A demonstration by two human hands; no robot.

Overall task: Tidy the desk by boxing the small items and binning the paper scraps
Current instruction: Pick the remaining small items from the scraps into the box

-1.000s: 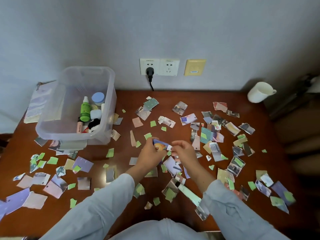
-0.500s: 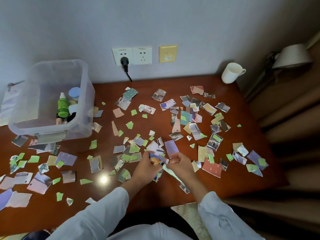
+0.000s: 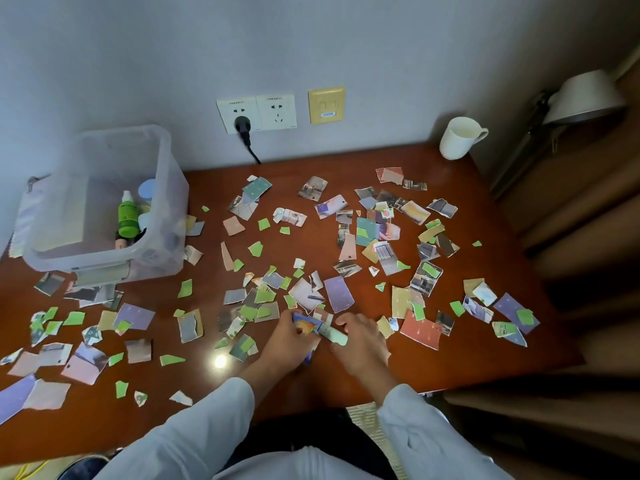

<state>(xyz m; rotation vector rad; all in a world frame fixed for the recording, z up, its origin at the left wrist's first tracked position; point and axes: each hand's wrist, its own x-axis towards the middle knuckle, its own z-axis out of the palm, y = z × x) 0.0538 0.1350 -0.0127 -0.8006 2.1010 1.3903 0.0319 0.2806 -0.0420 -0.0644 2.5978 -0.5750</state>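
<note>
Torn paper scraps (image 3: 337,294) in green, purple, pink and photo prints lie scattered over the brown desk (image 3: 346,379). Near the desk's front middle, my left hand (image 3: 289,342) grips a small bunch of scraps (image 3: 306,327), the top one blue with an orange patch. My right hand (image 3: 360,339) sits right beside it, fingers curled on a pale green strip (image 3: 334,334) of that bunch. A clear plastic box (image 3: 104,206) at the back left holds a green bottle (image 3: 126,220) and other small items.
A white mug (image 3: 459,137) stands at the back right corner. Wall sockets with a black plug (image 3: 242,126) sit above the desk's back edge. A lamp (image 3: 585,97) and dark furniture flank the right side. Papers (image 3: 26,216) lie behind the box.
The view has swung right and back, bringing the lamp in. Both hands have drawn toward the desk's front edge, still holding the bunch of scraps together.
</note>
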